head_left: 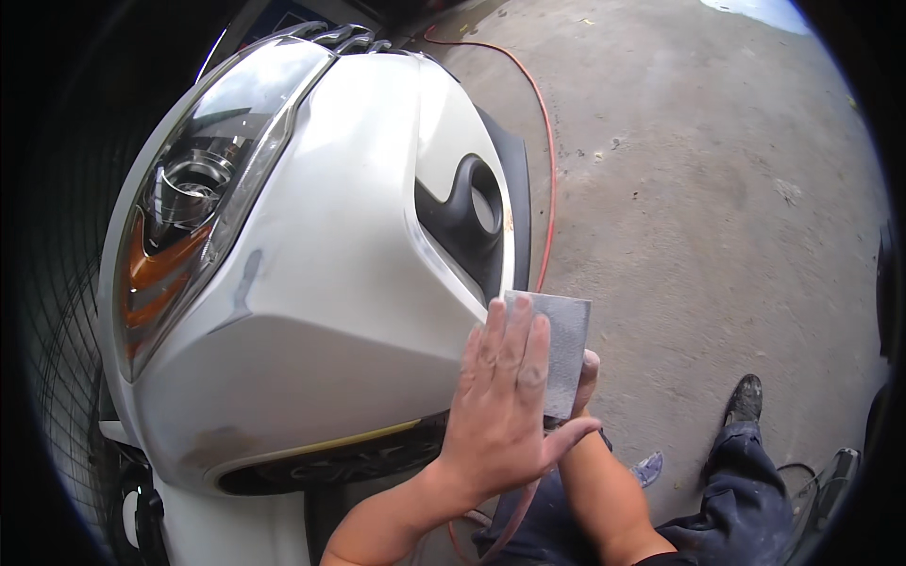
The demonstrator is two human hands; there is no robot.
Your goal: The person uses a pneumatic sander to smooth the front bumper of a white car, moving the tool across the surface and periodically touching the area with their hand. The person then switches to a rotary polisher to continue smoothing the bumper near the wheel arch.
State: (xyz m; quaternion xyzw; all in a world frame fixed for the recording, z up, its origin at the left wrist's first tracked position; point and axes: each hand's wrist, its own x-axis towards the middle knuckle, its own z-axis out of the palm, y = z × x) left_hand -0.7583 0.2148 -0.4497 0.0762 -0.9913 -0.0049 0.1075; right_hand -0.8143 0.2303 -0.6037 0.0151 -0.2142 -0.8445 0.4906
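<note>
My left hand (pixel 500 406) lies flat against a grey rectangular sanding pad (pixel 568 344), fingers stretched out and thumb spread to the right. Behind the pad, my right hand (pixel 587 379) grips it from below; only part of its curled fingers shows. What is under the pad is mostly hidden. Both hands are beside the lower right corner of a white car bumper (pixel 349 311), near its black fog-light surround (pixel 467 222). Dull grey patches and a brownish patch (pixel 222 445) mark the bumper's surface.
A headlight (pixel 198 179) with an orange section sits left of the bumper. A red hose (pixel 547 160) runs across the concrete floor (pixel 698 189), and a hose loop (pixel 514 524) hangs below my hands. My shoe (pixel 745 400) stands at the right. A dark opening (pixel 349 462) lies under the bumper.
</note>
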